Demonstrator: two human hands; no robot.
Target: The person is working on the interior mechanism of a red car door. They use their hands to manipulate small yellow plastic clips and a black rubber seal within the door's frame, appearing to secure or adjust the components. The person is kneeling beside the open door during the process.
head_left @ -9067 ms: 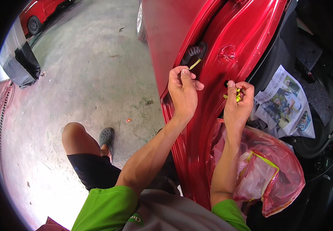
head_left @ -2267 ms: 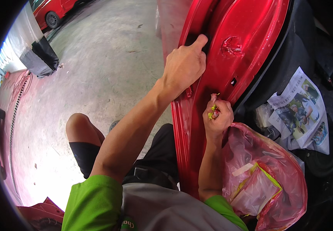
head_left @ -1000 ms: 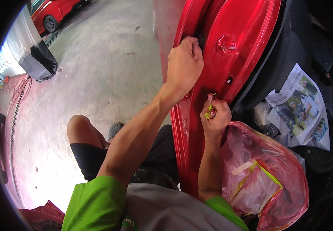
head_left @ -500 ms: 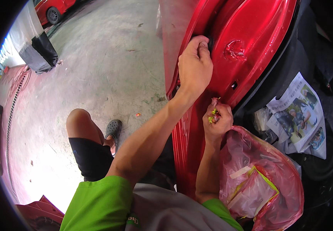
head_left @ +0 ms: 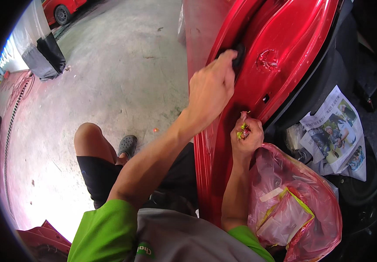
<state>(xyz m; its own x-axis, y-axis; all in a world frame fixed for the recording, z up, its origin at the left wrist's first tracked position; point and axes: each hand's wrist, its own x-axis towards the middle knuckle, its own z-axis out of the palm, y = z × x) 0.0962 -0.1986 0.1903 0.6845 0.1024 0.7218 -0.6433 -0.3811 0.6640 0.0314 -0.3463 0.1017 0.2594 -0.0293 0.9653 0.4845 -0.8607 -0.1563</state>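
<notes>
My left hand (head_left: pixel 214 87) reaches across to the red painted car panel (head_left: pixel 280 30), fingers curled together beside a black rounded part (head_left: pixel 239 54). Its fingertips meet the near side of that part; whether anything thin is pinched there is hidden. Lower on the panel edge, my right hand (head_left: pixel 248 139) is closed around crumpled yellow-green and reddish scraps (head_left: pixel 243 131) that look like used masking tape. A reddish tuft of them sticks up past the thumb. Ragged film surrounds an opening (head_left: pixel 267 60) in the panel.
Pinkish clear plastic sheeting (head_left: pixel 295 209) with yellow-green tape bulges below my right hand. Newspaper (head_left: pixel 334 131) lies over dark car parts at right. My bent knee (head_left: pixel 90 139) and clog (head_left: pixel 128 145) are at left, on a concrete floor (head_left: pixel 123 65). A wrapped object (head_left: pixel 44 56) stands far left.
My left hand has drawn back toward me and left, uncovering more of the black rounded part. The right hand stays nearly in place with its scraps.
</notes>
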